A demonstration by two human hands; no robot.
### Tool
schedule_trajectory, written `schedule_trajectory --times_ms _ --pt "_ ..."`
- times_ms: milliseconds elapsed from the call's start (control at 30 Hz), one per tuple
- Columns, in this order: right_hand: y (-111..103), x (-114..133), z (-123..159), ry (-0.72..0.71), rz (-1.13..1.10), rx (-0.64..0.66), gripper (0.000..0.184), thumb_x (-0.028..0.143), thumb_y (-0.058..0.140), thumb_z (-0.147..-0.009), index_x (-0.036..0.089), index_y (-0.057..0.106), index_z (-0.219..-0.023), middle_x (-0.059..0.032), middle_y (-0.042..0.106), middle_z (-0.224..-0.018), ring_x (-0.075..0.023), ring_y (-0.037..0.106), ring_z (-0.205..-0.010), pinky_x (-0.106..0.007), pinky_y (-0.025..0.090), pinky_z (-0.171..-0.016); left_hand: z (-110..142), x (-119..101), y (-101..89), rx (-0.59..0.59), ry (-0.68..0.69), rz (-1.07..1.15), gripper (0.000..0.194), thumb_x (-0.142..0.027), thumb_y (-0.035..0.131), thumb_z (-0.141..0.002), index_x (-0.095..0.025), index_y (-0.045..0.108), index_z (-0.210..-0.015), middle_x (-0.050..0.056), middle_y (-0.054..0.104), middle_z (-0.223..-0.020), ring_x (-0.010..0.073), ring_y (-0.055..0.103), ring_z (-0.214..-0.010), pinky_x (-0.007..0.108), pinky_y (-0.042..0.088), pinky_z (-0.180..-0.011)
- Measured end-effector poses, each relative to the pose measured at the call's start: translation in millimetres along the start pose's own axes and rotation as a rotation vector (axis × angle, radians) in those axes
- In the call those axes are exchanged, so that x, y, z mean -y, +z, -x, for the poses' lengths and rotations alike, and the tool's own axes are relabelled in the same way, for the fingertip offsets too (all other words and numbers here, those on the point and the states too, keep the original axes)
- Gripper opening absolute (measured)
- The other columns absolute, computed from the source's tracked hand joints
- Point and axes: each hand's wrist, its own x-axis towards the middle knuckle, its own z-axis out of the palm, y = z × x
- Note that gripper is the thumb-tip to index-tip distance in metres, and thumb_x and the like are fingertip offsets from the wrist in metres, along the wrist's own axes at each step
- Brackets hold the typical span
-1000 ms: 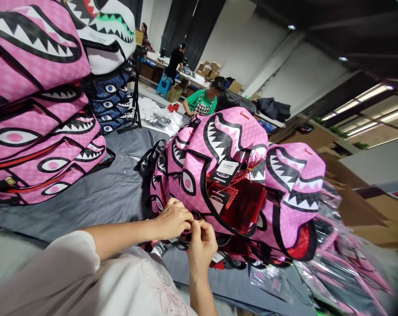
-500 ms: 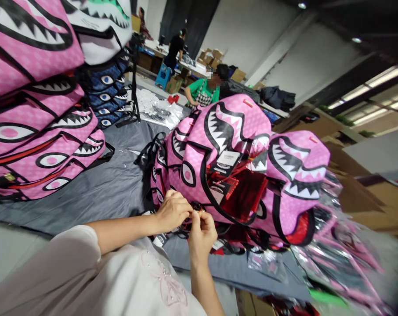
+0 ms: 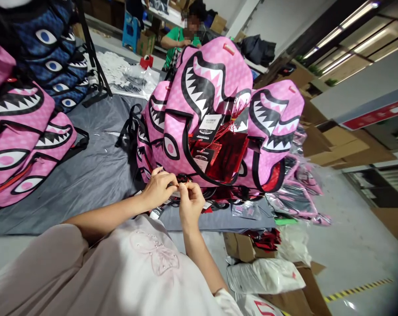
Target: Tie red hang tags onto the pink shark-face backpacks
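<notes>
Two bare hands are held together at the lower edge of a plump pink backpack (image 3: pixel 200 87) printed with a shark mouth.

At the fingertips, the left hand (image 3: pixel 159 188) and right hand (image 3: pixel 191 202) are nearly joined, each grip pinched closed; whether anything small is grasped cannot be told. The backpack is set just before them on a worktop covered in grey cloth (image 3: pixel 102 147). In its black-edged, glossy red-lined opening (image 3: pixel 223 162), black-and-white tags (image 3: pixel 209 125) and a bundle of thin red strings (image 3: pixel 233 115) are seen. To its right, a second pink shark-print backpack (image 3: pixel 274 118) is placed. At far left, more pink backpacks (image 3: pixel 24 145) are stacked, with dark-blue, eye-printed backpacks (image 3: pixel 50 52) piled behind. Farther off, a person in a green top (image 3: pixel 175 41) is seen.
</notes>
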Motion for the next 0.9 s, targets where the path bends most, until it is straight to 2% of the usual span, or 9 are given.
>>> schedule_trajectory --times_ms 167,267,433,567,700,800,900 --pt "-0.4 2.0 0.2 0.042 -0.046 -0.002 0.027 0.043 0.065 -0.084 0.019 0.056 -0.075 0.0009 0.053 -0.074 -0.013 0.049 -0.07 -0.028 0.042 -0.068 -3.1 0.9 0.2 0.052 0.113 -0.017 0.016 -0.011 0.053 -0.086 -0.021 0.066 -0.087 0.0 0.072 -0.09 0.017 0.064 -0.094 0.052 0.026 -0.114" --pt "-1.7 2.4 0.3 0.041 -0.046 -0.012 0.027 0.043 0.065 -0.083 0.018 0.057 -0.075 0.0009 0.053 -0.074 -0.0131 0.049 -0.07 -0.028 0.042 -0.068 -4.2 0.6 0.3 0.016 0.084 -0.038 0.012 -0.013 0.056 -0.084 -0.02 0.064 -0.079 0.0 0.07 -0.082 0.0175 0.063 -0.091 0.052 0.028 -0.113" --pt "-2.3 5.0 -0.6 0.041 -0.043 -0.018 0.027 0.043 0.066 -0.082 0.018 0.056 -0.075 0.0008 0.053 -0.074 -0.0127 0.049 -0.069 -0.028 0.042 -0.067 -4.6 1.0 1.4 0.073 0.127 -0.023 0.016 -0.012 0.054 -0.086 -0.021 0.066 -0.09 0.001 0.071 -0.091 0.0186 0.062 -0.102 0.055 0.025 -0.115" --pt "-2.2 5.1 -0.4 0.022 -0.004 -0.024 0.029 0.044 0.064 -0.082 0.018 0.056 -0.075 0.001 0.054 -0.073 -0.0124 0.05 -0.069 -0.027 0.044 -0.068 -4.3 0.9 2.1 0.005 0.097 -0.05 0.011 -0.013 0.056 -0.084 -0.019 0.065 -0.081 0.001 0.07 -0.084 0.0186 0.062 -0.097 0.054 0.026 -0.115" --pt "-2.6 3.5 0.3 0.009 0.0 -0.029 0.029 0.044 0.064 -0.082 0.017 0.056 -0.074 0.0016 0.055 -0.072 -0.0121 0.05 -0.068 -0.027 0.043 -0.067 -2.8 0.6 3.6 0.057 0.146 -0.043 0.017 -0.012 0.053 -0.087 -0.02 0.068 -0.089 0.001 0.072 -0.089 0.0192 0.061 -0.104 0.057 0.019 -0.118" --pt "-2.5 3.2 0.1 0.012 -0.015 -0.03 0.028 0.043 0.065 -0.082 0.017 0.057 -0.075 0.0017 0.055 -0.072 -0.012 0.051 -0.067 -0.027 0.044 -0.067 -2.0 0.3 4.7 -0.004 0.125 -0.078 0.014 -0.013 0.055 -0.086 -0.018 0.067 -0.083 0.001 0.07 -0.082 0.0193 0.062 -0.101 0.058 0.015 -0.119" --pt "-2.9 2.8 -0.2 0.027 -0.028 -0.036 0.029 0.044 0.066 -0.08 0.017 0.058 -0.075 0.0011 0.056 -0.073 -0.0124 0.052 -0.068 -0.027 0.044 -0.067 -2.4 -0.6 4.6 0.024 0.134 -0.075 0.013 -0.014 0.057 -0.086 -0.019 0.068 -0.09 0.002 0.071 -0.088 0.0205 0.06 -0.108 0.058 0.014 -0.119"
